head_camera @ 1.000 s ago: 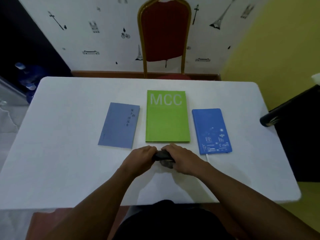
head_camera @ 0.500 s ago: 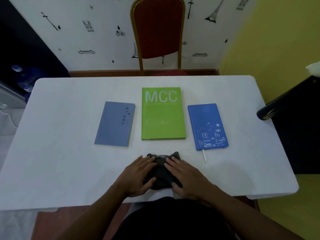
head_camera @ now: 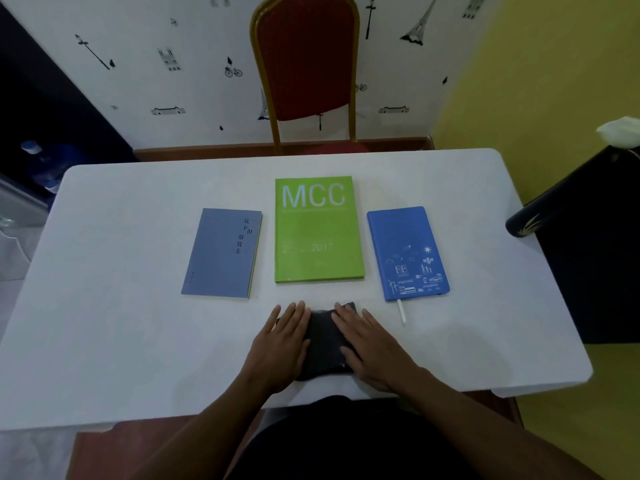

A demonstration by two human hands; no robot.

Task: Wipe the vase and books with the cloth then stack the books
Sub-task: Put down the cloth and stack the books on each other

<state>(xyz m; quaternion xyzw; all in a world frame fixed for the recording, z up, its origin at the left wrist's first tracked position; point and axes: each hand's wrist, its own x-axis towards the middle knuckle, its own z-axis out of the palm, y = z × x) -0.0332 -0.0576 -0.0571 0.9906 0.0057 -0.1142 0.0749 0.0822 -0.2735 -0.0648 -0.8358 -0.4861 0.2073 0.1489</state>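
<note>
Three books lie side by side on the white table [head_camera: 104, 341]: a grey-blue book [head_camera: 221, 254] on the left, a green book marked MCC [head_camera: 318, 233] in the middle, a blue notebook [head_camera: 407, 252] on the right. Just in front of the green book lies a dark cloth [head_camera: 323, 344], spread flat. My left hand [head_camera: 280, 348] rests flat on its left side and my right hand [head_camera: 367, 348] on its right side, fingers stretched out, neither gripping. A dark vase [head_camera: 526, 223] with a gold leaf mark stands at the table's right edge, white flowers [head_camera: 620, 131] at its top.
A red chair with a gold frame [head_camera: 304, 64] stands behind the table's far edge. A dark piece of furniture [head_camera: 595, 271] is close to the right end. Water bottles [head_camera: 38, 161] stand on the floor at the far left.
A second ago both hands held the cloth bunched up near the green book. They have since laid it down nearer to me and flattened it, with the palms now resting on it.
</note>
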